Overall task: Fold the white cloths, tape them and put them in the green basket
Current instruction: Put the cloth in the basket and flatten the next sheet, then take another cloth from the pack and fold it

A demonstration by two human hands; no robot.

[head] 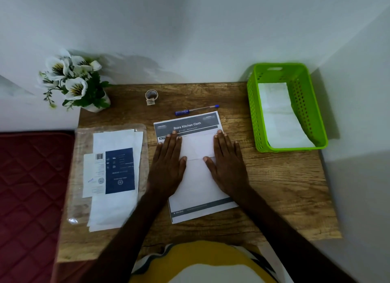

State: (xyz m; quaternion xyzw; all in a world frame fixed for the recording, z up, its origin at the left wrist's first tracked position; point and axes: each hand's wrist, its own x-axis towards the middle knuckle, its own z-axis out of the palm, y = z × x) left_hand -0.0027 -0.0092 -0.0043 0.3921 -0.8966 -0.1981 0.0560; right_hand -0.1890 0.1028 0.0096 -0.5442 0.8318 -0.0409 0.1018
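Your wooden table point(274, 187) sits pushed into a pale-walled corner. Your left hand point(167, 166) and right hand point(229, 166) both lie flat, fingers spread, gripping nothing, pressing down on the folded white cloth point(197, 147) between and under them, probably to set the crease before taping. It rests on a printed sheet point(196, 206) headed "Store Kitchen Cloth". The tape roll point(151, 95) stands far left of your hands, well apart, with a blue pen point(195, 110) nearer. At the far right, the green basket point(253, 113) already holds a cloth point(278, 118). More cloths lie in a clear packet point(114, 177) just left.
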